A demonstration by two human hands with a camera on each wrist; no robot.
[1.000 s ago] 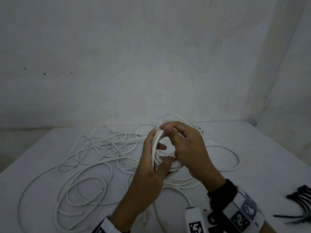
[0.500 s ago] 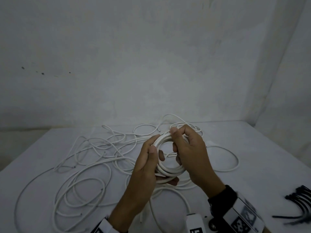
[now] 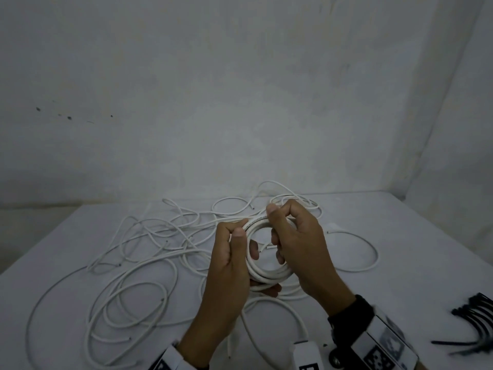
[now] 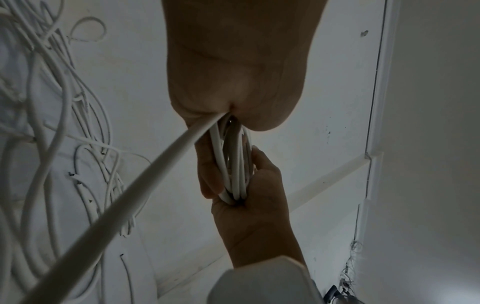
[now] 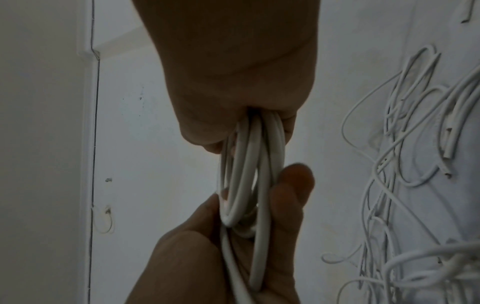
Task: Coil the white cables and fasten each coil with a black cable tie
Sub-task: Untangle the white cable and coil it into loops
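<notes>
Above the middle of the table (image 3: 400, 236), the left hand (image 3: 226, 265) and the right hand (image 3: 301, 249) each gripped one side of a white cable coil (image 3: 264, 273), fingers curled around its turns. Loose white cables (image 3: 138, 263) sprawled beneath and toward the left edge. Black cable ties (image 3: 472, 329) lay at the right edge.

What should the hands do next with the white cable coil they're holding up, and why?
Probably keep the left hand gripping the coiled white cable and send the right hand to the black cable ties at the table's right edge: the coil looks wound, no tie is on it, only a short tail hangs.
</notes>
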